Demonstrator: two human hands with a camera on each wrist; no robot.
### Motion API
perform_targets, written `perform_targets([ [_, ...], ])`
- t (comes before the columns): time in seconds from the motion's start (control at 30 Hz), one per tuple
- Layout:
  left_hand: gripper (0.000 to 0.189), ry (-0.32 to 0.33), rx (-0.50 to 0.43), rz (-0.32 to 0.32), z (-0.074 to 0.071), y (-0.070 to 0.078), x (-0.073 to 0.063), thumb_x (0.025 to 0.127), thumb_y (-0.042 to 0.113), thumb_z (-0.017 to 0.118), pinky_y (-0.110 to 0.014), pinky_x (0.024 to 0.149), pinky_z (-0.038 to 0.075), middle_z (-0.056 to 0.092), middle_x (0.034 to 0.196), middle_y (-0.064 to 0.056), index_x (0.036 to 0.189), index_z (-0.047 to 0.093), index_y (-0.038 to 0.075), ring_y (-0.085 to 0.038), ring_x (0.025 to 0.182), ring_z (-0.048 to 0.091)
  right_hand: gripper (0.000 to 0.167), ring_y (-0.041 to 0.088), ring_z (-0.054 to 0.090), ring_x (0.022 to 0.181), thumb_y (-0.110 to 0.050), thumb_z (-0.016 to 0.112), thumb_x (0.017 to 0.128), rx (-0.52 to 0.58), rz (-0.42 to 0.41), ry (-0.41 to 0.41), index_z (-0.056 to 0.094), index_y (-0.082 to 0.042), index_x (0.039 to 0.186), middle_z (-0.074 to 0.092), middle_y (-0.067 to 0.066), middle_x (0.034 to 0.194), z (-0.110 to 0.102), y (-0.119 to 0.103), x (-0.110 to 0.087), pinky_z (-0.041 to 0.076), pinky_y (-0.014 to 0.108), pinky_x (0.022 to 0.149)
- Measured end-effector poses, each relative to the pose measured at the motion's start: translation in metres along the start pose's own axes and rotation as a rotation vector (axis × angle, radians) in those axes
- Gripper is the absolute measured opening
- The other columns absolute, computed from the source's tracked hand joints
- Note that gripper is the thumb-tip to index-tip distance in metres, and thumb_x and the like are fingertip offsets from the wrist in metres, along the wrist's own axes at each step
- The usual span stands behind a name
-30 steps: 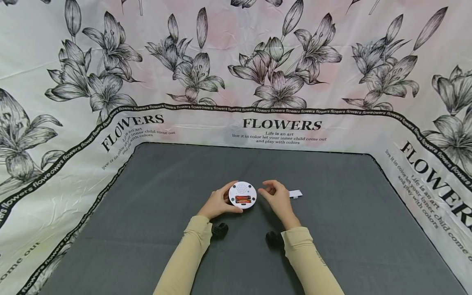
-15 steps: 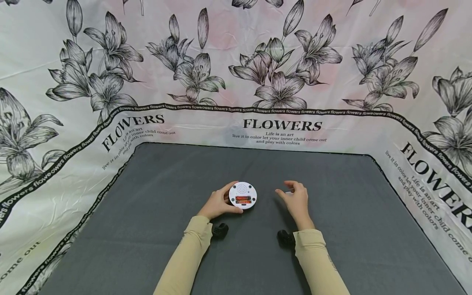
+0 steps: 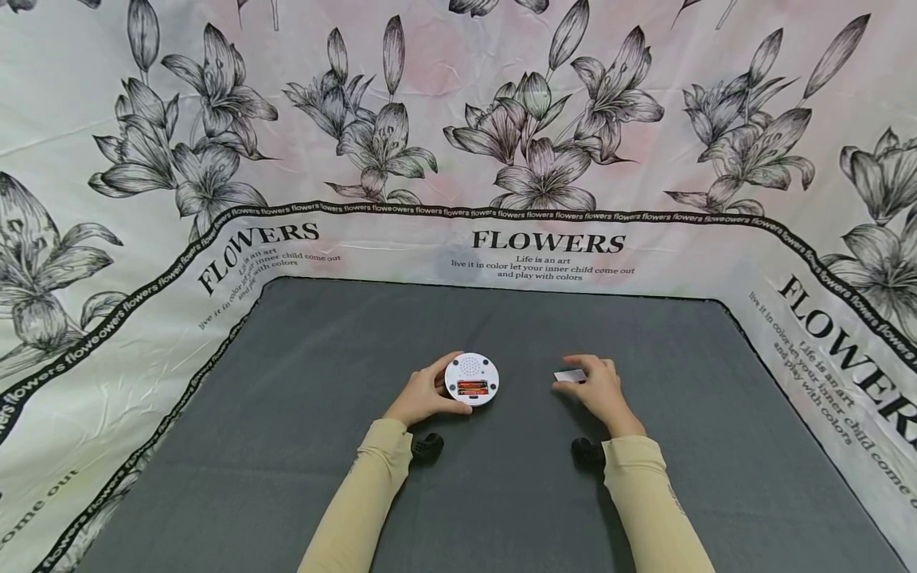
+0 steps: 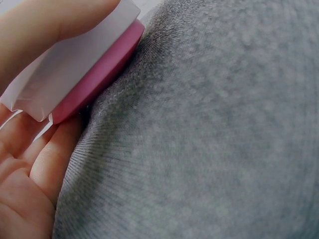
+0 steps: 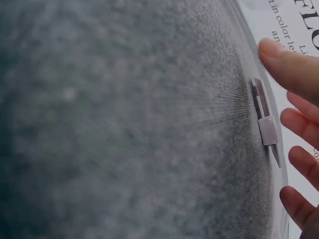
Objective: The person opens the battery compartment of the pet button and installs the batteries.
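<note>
Both forearms, in yellow sleeves (image 3: 365, 493), extend forward over the grey desk (image 3: 322, 342), set apart from each other. The left hand (image 3: 423, 391) is turned inward, its grip curled around the left side of a round white device (image 3: 470, 364), with the thumb along the near edge and fingers at the far side. The pink side (image 4: 99, 74) of the device faces down; two orange batteries (image 3: 472, 387) are exposed in its upper face. The right hand (image 3: 600, 391), also angled inward, has its grip spread and holds nothing; I see a small white cover (image 3: 570, 376) lying on the desk between its thumb and fingers, to the right of the device
</note>
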State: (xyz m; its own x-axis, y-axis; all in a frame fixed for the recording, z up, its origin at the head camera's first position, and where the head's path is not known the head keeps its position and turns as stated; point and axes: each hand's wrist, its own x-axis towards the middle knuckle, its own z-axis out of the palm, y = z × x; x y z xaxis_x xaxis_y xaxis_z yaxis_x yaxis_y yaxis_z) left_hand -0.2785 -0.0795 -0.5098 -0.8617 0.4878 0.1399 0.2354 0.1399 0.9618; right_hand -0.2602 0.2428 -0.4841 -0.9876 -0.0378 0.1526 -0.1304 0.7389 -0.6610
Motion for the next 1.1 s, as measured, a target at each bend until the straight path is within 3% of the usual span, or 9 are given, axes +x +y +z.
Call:
perform_targets([
  [0.17, 0.096, -0.003, -0.013, 0.007, 0.0, 0.0, 0.0, 0.065, 0.008, 0.085, -0.028, 0.087, 0.047, 0.05, 0.129, -0.01, 0.145, 0.032, 0.01, -0.018, 0.11, 0.055, 0.055, 0.04, 0.03, 0.117, -0.022, 0.078, 0.075, -0.003, -0.008, -0.048, 0.058, -0.001, 0.122, 0.048, 0.023, 0.127, 0.0, 0.004, 0.003, 0.023, 0.058, 0.092],
  [0.33, 0.093, -0.023, -0.012, 0.0, -0.001, 0.02, -0.006, 0.067, 0.002, 0.082, -0.03, 0.088, 0.046, 0.048, 0.131, -0.015, 0.144, 0.031, 0.006, -0.02, 0.112, 0.054, 0.052, 0.039, 0.033, 0.115, -0.02, 0.077, 0.077, -0.016, -0.013, -0.073, 0.058, 0.0, 0.122, 0.049, 0.023, 0.126, 0.0, 0.009, 0.003, 0.028, 0.057, 0.09],
  [0.4, 0.093, -0.024, -0.011, -0.006, -0.001, 0.019, -0.005, 0.067, 0.001, 0.082, -0.031, 0.088, 0.046, 0.048, 0.131, -0.015, 0.144, 0.03, 0.005, -0.02, 0.112, 0.054, 0.049, 0.038, 0.035, 0.112, -0.018, 0.076, 0.079, -0.022, -0.019, -0.07, 0.058, 0.0, 0.121, 0.049, 0.023, 0.125, 0.0, 0.011, 0.003, 0.031, 0.056, 0.087],
  [0.57, 0.097, -0.003, 0.002, -0.005, 0.0, -0.001, 0.001, 0.065, 0.007, 0.085, -0.029, 0.087, 0.046, 0.049, 0.13, -0.01, 0.145, 0.032, 0.009, -0.017, 0.111, 0.055, 0.037, 0.039, 0.042, 0.104, -0.007, 0.072, 0.08, -0.046, -0.077, -0.021, 0.062, 0.004, 0.114, 0.055, 0.024, 0.117, 0.001, 0.012, 0.004, 0.035, 0.053, 0.085],
  [0.67, 0.097, -0.001, 0.009, -0.006, 0.0, -0.001, 0.0, 0.064, 0.01, 0.086, -0.029, 0.088, 0.046, 0.05, 0.13, -0.008, 0.145, 0.032, 0.01, -0.016, 0.111, 0.054, 0.032, 0.038, 0.045, 0.099, -0.003, 0.072, 0.078, -0.05, -0.096, -0.001, 0.064, 0.005, 0.109, 0.057, 0.025, 0.112, 0.002, 0.012, 0.005, 0.036, 0.051, 0.084],
  [1.1, 0.096, 0.003, 0.007, -0.004, -0.001, -0.001, 0.001, 0.063, 0.009, 0.086, -0.028, 0.088, 0.046, 0.05, 0.129, -0.006, 0.144, 0.035, 0.012, -0.014, 0.111, 0.054, 0.03, 0.037, 0.042, 0.099, -0.008, 0.075, 0.076, -0.067, -0.013, -0.023, 0.067, 0.007, 0.102, 0.056, 0.024, 0.105, 0.0, 0.008, 0.006, 0.035, 0.049, 0.084],
])
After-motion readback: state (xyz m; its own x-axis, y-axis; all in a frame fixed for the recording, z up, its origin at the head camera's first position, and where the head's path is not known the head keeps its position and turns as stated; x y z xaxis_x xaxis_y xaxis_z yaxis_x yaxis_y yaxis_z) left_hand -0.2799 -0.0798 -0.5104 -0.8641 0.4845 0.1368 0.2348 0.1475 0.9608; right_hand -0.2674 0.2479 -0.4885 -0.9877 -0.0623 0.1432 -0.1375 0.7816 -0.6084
